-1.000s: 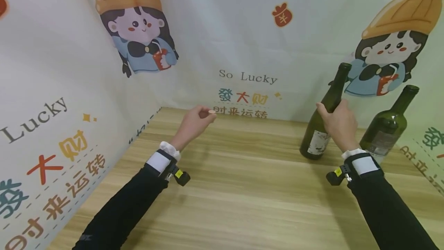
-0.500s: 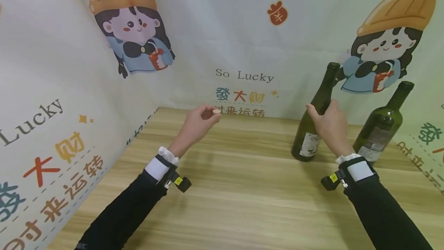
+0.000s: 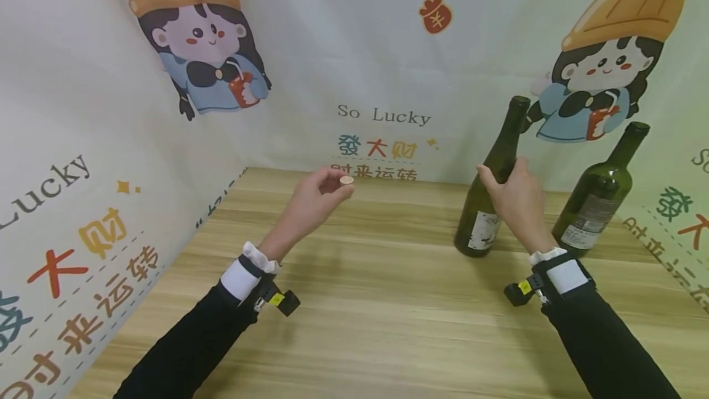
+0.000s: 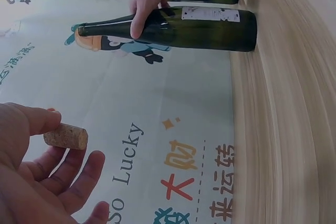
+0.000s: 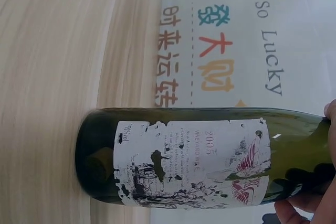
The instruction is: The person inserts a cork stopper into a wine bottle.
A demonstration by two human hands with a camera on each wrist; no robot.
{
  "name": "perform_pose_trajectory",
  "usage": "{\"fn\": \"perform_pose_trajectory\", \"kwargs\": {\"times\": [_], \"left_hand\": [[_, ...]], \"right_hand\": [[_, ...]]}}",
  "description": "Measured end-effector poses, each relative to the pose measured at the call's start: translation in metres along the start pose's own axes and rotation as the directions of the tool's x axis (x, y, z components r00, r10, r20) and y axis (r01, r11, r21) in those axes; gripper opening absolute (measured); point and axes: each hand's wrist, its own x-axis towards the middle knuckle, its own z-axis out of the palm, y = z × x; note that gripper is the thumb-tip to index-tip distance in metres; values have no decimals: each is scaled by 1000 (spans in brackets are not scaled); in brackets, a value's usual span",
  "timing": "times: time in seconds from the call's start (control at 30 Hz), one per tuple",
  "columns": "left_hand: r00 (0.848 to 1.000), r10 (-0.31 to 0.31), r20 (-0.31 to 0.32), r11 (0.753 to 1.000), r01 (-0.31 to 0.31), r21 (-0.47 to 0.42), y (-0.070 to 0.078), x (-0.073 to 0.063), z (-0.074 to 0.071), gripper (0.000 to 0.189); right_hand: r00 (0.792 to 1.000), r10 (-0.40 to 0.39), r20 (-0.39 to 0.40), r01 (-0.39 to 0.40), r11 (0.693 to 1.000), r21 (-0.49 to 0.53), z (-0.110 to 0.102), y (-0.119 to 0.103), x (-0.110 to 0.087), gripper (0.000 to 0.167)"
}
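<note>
Sleeves: black sleeves [image 3: 183,343] are covering both forearms, and small cameras [image 3: 288,303] are sitting at the wrists.
Table: the wooden table [image 3: 376,300] is spreading out beneath both arms.
Left hand: the left hand [image 3: 307,202] is pinching a cork between thumb and finger, its other fingers bending loosely apart.
Cork: the cork [image 4: 65,136] is pointing outward above the table, well apart from both bottles.
Right hand: the right hand [image 3: 520,202] is gripping the green bottle [image 3: 501,162] below its neck, thumb lying along the glass.
Green bottle: it is standing upright on the table, wearing a worn white label [image 5: 194,163].
Second bottle: another bottle [image 3: 600,186] is standing just to the right.
Backdrop: a printed cloth [image 3: 310,54] is hanging behind everything.
</note>
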Motion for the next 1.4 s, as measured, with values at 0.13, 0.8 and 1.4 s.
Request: {"fn": "perform_pose_trajectory", "kwargs": {"times": [0.13, 0.8, 1.4], "left_hand": [[1000, -2, 8, 1000, 2, 11, 1, -6, 3, 33], [996, 66, 54, 997, -64, -30, 29, -25, 16, 31], [996, 76, 41, 996, -74, -39, 47, -35, 13, 30]], "right_hand": [[1000, 1, 23, -1, 1000, 6, -1, 0, -9, 86], [998, -61, 34, 60, 998, 25, -4, -17, -43, 78], [991, -127, 52, 121, 987, 103, 1, -41, -69, 71]]}}
